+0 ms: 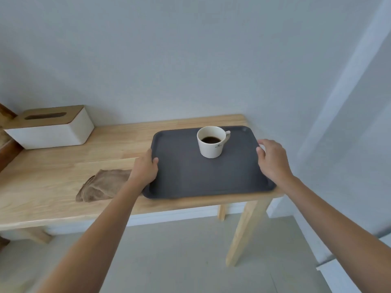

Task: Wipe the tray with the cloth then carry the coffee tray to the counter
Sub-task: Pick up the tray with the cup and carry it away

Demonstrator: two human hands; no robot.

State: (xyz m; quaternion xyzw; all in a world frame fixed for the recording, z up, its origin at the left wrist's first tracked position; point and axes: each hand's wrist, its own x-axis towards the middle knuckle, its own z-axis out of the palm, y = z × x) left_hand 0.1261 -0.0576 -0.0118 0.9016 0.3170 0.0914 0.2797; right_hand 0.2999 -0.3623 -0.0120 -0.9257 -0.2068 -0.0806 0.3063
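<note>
The tray (190,176) lies flat on the worktop (63,187), at its right end. Both hands are on it. The left hand (145,169) holds the left rim, thumb on top and the other fingers tucked under the edge. The right hand (273,159) holds the right rim the same way, fingers curled round the edge. Between the two hands, a bit farther away, stands the cup (212,142) on the tray. It has dark coffee in it and its handle points toward the right hand.

The cloth (101,185) lies bunched up on the worktop, just to the left of the left hand. No hand is touching it. So the wiping part looks done, and the tray looks clean, though a small spot would be hard to see.

The carrying part looks like it is only starting. The tray seems to rest on the worktop, not lifted yet. What is left is to lift it level and take it to the counter. No counter shows here. The coffee could slosh if the tray tips.
</note>
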